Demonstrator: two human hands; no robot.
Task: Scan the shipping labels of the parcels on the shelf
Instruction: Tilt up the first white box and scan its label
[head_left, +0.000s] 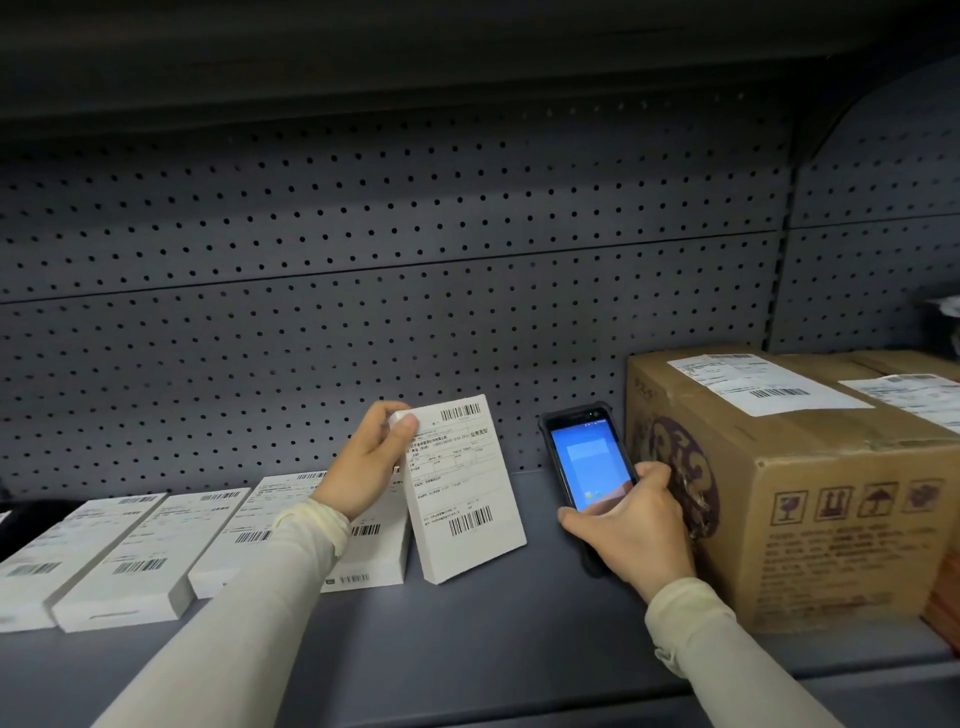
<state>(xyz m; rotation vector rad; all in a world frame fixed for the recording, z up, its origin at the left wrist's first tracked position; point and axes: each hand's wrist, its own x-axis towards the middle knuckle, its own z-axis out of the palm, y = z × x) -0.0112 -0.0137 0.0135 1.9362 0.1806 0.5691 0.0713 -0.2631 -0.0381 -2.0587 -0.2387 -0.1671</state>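
My left hand (363, 460) grips the top left corner of a flat white parcel (465, 499), tilting it up on its lower edge so its barcoded shipping label faces me. To its right, my right hand (631, 525) holds a black handheld scanner (587, 460) with a lit blue screen, upright and apart from the parcel. Several more flat white parcels (130, 558) with labels lie side by side on the grey shelf (467, 644) to the left. A brown cardboard box (810, 499) with a label on its top stands at the right.
A dark perforated back panel (395, 291) closes the rear of the shelf. A second cardboard box with a label (914, 389) sits behind the first at the far right. A dark object (21, 519) lies at the far left edge.
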